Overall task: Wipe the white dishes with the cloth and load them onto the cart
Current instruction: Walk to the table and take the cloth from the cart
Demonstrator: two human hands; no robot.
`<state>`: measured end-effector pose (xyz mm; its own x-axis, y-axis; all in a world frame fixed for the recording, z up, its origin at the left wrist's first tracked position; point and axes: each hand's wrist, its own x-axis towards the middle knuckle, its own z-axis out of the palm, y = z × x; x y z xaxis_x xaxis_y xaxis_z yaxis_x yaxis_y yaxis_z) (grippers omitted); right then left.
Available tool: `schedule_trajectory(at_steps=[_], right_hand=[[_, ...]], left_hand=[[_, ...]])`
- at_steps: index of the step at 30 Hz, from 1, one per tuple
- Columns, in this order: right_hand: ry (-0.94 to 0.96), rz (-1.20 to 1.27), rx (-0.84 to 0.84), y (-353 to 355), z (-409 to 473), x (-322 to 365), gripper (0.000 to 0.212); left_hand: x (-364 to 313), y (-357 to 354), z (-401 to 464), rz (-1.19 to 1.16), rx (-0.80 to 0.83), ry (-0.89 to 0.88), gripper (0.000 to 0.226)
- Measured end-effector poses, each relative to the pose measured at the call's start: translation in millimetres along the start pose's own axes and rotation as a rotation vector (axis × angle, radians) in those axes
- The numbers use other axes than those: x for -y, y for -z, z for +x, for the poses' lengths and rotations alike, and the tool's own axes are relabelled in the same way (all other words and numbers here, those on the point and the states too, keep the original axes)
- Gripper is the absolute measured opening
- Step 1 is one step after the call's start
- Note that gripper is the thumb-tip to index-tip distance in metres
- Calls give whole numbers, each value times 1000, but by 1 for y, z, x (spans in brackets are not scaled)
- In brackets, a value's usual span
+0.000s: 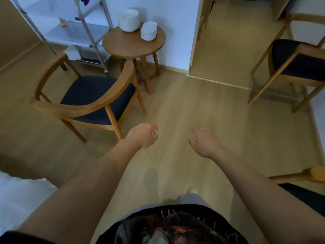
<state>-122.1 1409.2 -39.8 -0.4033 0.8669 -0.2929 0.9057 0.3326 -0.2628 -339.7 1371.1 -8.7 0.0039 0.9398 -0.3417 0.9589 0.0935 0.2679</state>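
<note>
Well, the silver metal shelved cart (73, 32) stands at eleven o'clock, the round wooden worktop (130, 47) beside it at twelve, bearing two stacks of white dishes (128, 20). A purple cloth (85, 0) seems to hang atop the cart. The left hand (143, 135) is loosely curled and the right hand (202, 141) spread, both empty. Best to fetch the cloth first, then take one dish at a time.
</note>
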Motion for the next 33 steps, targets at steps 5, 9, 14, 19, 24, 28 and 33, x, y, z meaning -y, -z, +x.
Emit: schedule_trajectory(at_steps=[5,9,14,19,24,28,33], right_hand=[[-1,7,50,19,70,-26,45],[46,-22,55,44,142,-52,46],[128,-56,87,90,234,-79,45],[222,-112,89,134,318,-95,44],[323,-111,144,155,384,-84,44],[384,-87,161,164,436,-70,45],[430,-86,167,180,514,-44,46]], left_hand=[[3,11,74,14,23,11,36],[-2,33,141,-20,3,47,35],[-16,72,221,-82,-2,143,35],[-26,103,284,-179,-70,239,34],[-4,122,326,-243,-140,348,33],[24,140,360,-241,-151,383,32],[70,175,422,-212,-183,404,30]])
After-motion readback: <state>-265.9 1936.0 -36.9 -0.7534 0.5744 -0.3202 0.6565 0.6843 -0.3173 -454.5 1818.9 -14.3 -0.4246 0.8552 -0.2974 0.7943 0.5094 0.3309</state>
